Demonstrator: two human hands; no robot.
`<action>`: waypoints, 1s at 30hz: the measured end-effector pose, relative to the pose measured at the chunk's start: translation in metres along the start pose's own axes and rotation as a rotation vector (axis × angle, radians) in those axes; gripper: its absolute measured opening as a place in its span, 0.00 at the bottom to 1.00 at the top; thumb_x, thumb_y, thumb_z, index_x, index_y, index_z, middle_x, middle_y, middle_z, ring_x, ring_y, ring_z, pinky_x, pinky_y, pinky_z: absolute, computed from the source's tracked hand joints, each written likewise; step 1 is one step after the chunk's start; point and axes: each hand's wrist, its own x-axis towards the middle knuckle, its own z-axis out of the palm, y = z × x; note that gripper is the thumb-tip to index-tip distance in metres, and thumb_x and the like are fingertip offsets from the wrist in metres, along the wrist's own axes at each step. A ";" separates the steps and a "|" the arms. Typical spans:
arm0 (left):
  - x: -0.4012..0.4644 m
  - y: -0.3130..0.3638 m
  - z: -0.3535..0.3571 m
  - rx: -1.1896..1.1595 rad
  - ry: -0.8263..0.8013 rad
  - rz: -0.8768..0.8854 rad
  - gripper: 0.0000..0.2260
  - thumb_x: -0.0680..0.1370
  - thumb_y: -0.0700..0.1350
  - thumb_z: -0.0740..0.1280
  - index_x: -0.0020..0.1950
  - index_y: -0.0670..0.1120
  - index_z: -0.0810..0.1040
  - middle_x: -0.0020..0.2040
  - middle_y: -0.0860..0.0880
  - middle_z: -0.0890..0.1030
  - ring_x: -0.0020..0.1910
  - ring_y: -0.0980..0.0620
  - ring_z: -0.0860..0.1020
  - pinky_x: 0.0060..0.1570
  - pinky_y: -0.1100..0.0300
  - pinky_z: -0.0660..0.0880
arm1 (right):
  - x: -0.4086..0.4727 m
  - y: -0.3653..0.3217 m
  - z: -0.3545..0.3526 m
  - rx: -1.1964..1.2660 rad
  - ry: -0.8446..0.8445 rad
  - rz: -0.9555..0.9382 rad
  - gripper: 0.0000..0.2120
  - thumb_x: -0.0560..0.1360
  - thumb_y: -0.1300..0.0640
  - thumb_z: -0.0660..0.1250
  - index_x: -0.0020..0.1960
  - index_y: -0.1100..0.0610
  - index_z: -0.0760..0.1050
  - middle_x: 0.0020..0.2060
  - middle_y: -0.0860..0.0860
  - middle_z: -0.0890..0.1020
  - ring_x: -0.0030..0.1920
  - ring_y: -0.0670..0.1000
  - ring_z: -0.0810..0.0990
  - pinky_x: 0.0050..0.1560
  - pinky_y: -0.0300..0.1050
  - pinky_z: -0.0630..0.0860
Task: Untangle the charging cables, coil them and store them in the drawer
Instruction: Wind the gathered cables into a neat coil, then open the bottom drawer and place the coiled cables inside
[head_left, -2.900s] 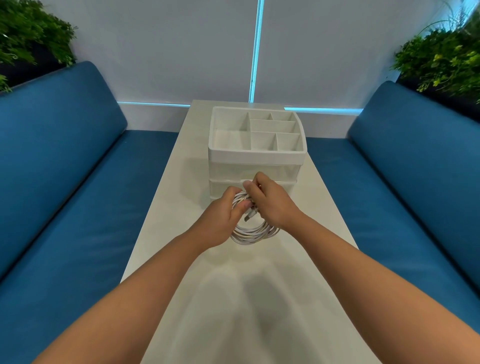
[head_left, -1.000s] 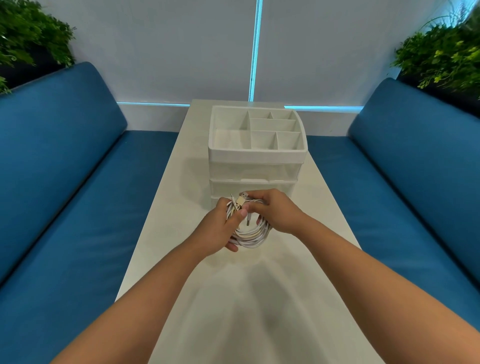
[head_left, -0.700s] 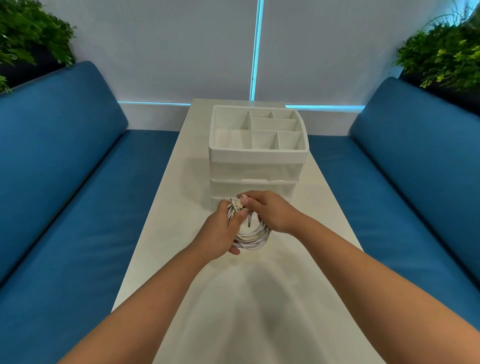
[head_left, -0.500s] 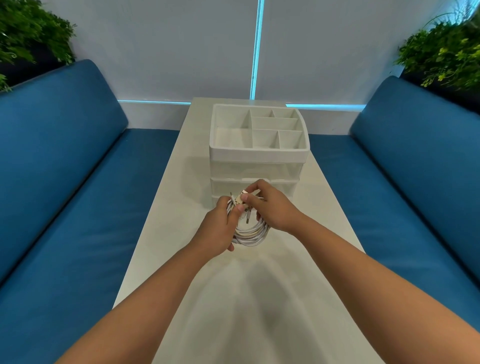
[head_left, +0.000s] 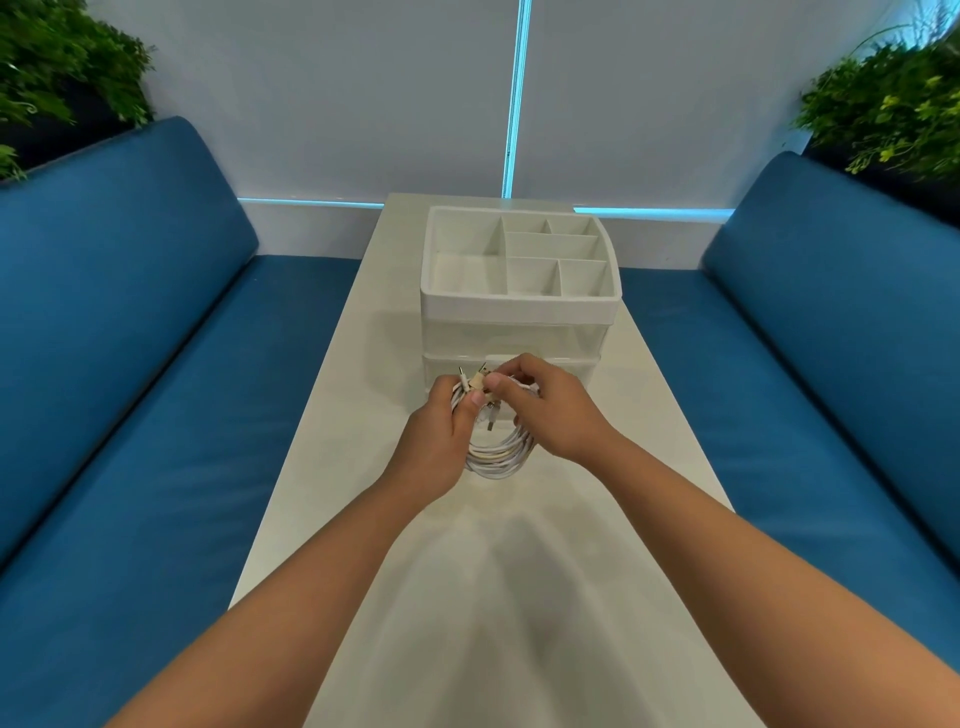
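A leafy plant is seen far to the left of the white drawer organizer, above the backrest of a blue bench seat that runs along the left side of the white counter. The organizer is placed on the counter near its far end; its open top tray is divided into several compartments, and two translucent drawers are stacked beneath, both pushed in.

Just in front of the organizer's lower drawer, the coiled white charging cables are held above the counter between the two hands. The left side of the coil is gripped by the left hand, with its fingers curled around the loops and its thumb pressed across them. Several plug ends stick up from the top of the coil, close against the drawer front. The top right of the coil is held by the right hand, whose thumb and forefinger are pinched on a cable near the plugs; its other fingers are curled over the loops. The lower arc of the coil hangs free below both hands.

To the right of the organizer a second blue bench seat lines the counter, and another plant is seen above its backrest.
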 end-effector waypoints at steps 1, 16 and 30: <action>0.000 0.000 -0.001 0.005 0.005 0.001 0.13 0.84 0.54 0.55 0.61 0.48 0.70 0.45 0.50 0.80 0.42 0.54 0.78 0.37 0.61 0.70 | -0.001 0.001 -0.001 0.018 0.001 -0.014 0.10 0.78 0.47 0.66 0.54 0.51 0.79 0.48 0.45 0.82 0.47 0.42 0.79 0.48 0.37 0.74; -0.008 -0.024 -0.010 0.040 0.066 -0.075 0.13 0.84 0.53 0.55 0.62 0.47 0.70 0.42 0.55 0.77 0.40 0.52 0.75 0.34 0.65 0.68 | -0.002 0.017 0.018 0.451 0.102 0.390 0.13 0.79 0.46 0.64 0.54 0.54 0.78 0.51 0.52 0.82 0.45 0.50 0.80 0.52 0.46 0.76; 0.005 -0.048 -0.029 0.002 0.142 -0.143 0.16 0.84 0.56 0.54 0.62 0.46 0.70 0.42 0.47 0.79 0.42 0.43 0.78 0.40 0.46 0.76 | 0.052 0.038 0.037 1.328 0.254 0.762 0.31 0.75 0.56 0.72 0.72 0.65 0.63 0.51 0.57 0.74 0.53 0.53 0.78 0.59 0.44 0.76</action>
